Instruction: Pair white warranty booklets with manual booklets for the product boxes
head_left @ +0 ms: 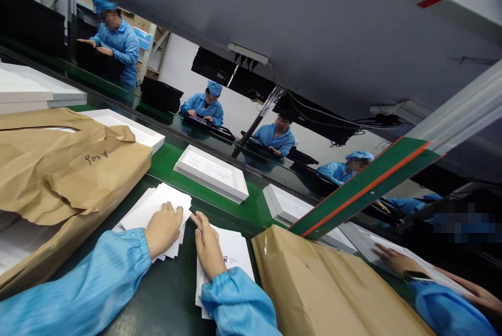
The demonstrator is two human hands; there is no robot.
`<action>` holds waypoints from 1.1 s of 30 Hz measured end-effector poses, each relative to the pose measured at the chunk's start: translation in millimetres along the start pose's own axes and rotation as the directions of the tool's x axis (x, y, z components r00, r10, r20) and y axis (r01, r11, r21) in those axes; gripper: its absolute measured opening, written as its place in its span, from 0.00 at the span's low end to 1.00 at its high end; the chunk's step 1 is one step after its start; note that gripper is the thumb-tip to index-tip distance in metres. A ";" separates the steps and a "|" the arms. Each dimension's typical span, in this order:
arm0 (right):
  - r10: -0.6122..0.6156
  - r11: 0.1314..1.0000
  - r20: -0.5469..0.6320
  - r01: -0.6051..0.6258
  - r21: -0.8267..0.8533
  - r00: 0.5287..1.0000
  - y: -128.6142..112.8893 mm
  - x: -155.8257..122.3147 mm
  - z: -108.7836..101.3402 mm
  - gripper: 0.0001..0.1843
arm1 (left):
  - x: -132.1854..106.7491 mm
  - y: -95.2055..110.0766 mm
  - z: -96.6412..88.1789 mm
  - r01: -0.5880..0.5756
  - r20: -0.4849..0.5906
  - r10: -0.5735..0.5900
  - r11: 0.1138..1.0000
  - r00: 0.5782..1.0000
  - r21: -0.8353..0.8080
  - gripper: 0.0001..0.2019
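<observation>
Grey overhead shelf [314,37] slanting above me, underside in shade; white power strip [248,54] along it, black plugs inserted. Pale wall [178,58] beyond, brighter. Metal rack [147,58] toward my left, blue sign [143,38] beside. Before me, green line surface [164,163]. At my right, post [372,189], green with orange stripe.

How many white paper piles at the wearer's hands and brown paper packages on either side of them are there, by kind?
White paper piles: 2
Brown paper packages: 2
Total: 4
</observation>
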State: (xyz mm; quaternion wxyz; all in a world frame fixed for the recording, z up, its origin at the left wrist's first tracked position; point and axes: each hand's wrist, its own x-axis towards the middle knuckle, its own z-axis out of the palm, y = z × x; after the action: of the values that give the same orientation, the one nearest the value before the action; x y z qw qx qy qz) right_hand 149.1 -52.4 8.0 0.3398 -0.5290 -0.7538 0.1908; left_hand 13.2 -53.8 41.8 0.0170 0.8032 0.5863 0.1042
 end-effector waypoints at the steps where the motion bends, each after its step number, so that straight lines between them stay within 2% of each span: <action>1: 0.000 1.000 0.014 0.000 -0.008 1.000 -0.1 -0.7 -0.4 0.25 | 0.7 -1.2 0.2 -0.007 -0.001 0.007 1.000 1.000 0.006 0.13; 8: 0.000 0.998 0.069 0.005 -0.066 0.998 -0.7 -2.6 -1.1 0.27 | 7.5 -10.6 3.4 -0.031 -0.009 0.031 0.999 0.999 0.045 0.18; 10: -0.014 0.998 0.078 0.019 -0.068 0.997 -0.1 -2.3 -0.2 0.28 | 7.0 -8.8 5.5 -0.018 -0.030 0.019 0.999 0.999 0.051 0.17; 15: -0.017 0.997 0.120 0.026 -0.078 0.993 0.9 -2.0 0.5 0.28 | 2.3 0.1 11.4 0.024 -0.094 -0.013 0.992 0.995 0.123 0.22; 23: -0.073 0.986 0.170 0.096 -0.134 0.983 2.8 -4.1 0.1 0.31 | 1.2 2.2 10.9 0.019 -0.096 -0.009 0.995 0.995 0.101 0.18; 30: -0.078 0.981 0.152 0.103 -0.166 0.985 2.2 -5.5 1.7 0.27 | 3.9 -0.5 13.6 0.006 -0.094 0.010 0.985 0.996 0.171 0.20; 33: -0.067 0.989 0.140 0.085 -0.124 0.988 1.6 -6.0 0.1 0.26 | 5.3 -2.4 14.7 -0.014 -0.101 0.031 0.985 0.994 0.170 0.19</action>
State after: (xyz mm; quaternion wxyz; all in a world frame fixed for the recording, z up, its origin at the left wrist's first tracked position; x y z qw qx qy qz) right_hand 151.4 -57.4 5.0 0.2599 -0.5067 -0.8056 0.1637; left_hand 15.3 -46.6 27.9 -0.0828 0.8018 0.5840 0.0958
